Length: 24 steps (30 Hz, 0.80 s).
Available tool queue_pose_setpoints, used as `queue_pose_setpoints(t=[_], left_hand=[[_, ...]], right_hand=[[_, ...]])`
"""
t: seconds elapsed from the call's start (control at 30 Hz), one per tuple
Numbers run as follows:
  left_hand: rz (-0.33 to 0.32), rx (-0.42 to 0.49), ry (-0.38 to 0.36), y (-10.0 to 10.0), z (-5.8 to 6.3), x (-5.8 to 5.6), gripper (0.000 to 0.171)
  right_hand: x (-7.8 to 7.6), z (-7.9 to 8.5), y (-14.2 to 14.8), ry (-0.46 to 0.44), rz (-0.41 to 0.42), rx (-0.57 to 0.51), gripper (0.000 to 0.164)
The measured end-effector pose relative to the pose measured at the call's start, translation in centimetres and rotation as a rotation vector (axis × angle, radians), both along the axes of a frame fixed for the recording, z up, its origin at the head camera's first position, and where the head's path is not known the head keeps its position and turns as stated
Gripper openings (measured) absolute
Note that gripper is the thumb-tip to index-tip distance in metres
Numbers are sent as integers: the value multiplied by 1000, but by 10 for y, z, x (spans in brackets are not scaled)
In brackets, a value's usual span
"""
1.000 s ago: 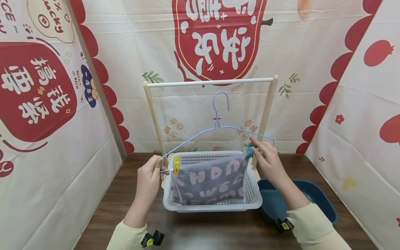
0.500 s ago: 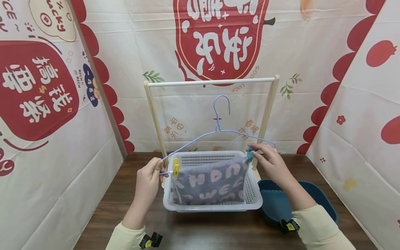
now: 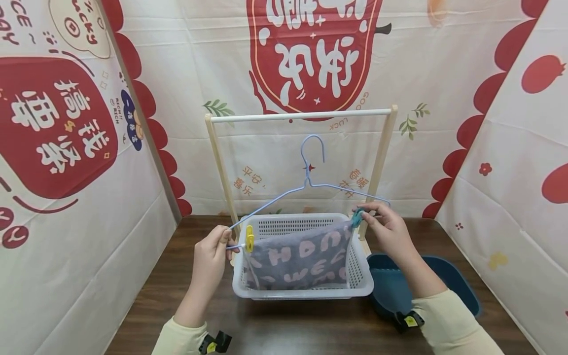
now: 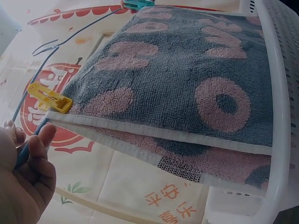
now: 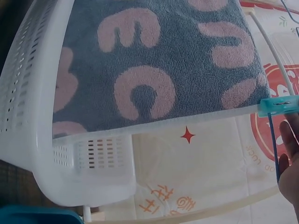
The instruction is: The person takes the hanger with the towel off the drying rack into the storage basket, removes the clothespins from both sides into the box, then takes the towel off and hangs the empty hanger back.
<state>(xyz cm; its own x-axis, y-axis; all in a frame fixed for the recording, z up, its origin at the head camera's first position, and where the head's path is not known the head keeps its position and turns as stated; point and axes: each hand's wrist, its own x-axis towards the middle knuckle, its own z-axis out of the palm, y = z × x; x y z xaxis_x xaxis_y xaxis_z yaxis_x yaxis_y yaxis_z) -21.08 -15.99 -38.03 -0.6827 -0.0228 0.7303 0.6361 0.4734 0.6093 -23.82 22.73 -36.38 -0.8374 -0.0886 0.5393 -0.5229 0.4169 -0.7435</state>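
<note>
Head: left grip (image 3: 210, 252) holds hanger (image 3: 307, 183); right grip (image 3: 389, 230) (higher) pinches clothespin (image 3: 357, 218).

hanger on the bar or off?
Off: the hanger has its hook wholly below the bar in the head view, and the left hand grips one corner.

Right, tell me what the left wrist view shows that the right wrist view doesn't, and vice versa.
Only the left wrist view shows the yellow clip and the left hand.

Only the right wrist view shows the blue basin and the right hand.

Both show the teal clip, the lettered towel, the white basket and part of the blue hanger.
</note>
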Motion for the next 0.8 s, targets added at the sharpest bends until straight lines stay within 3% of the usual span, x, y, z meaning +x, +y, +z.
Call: queue_pose_setpoints(t=[0.33, 0.63, 0.8], left_hand=[[29, -1, -3, -6, -5, -1, 23], [50, 19, 2, -10, -6, -1, 22], [67, 22, 23, -11, -7, -2, 21]], right_hand=[[1, 1, 1, -19, 9, -158, 23], [4, -6, 9, -81, 55, -178, 28], [9, -11, 15, -139, 35, -144, 40]])
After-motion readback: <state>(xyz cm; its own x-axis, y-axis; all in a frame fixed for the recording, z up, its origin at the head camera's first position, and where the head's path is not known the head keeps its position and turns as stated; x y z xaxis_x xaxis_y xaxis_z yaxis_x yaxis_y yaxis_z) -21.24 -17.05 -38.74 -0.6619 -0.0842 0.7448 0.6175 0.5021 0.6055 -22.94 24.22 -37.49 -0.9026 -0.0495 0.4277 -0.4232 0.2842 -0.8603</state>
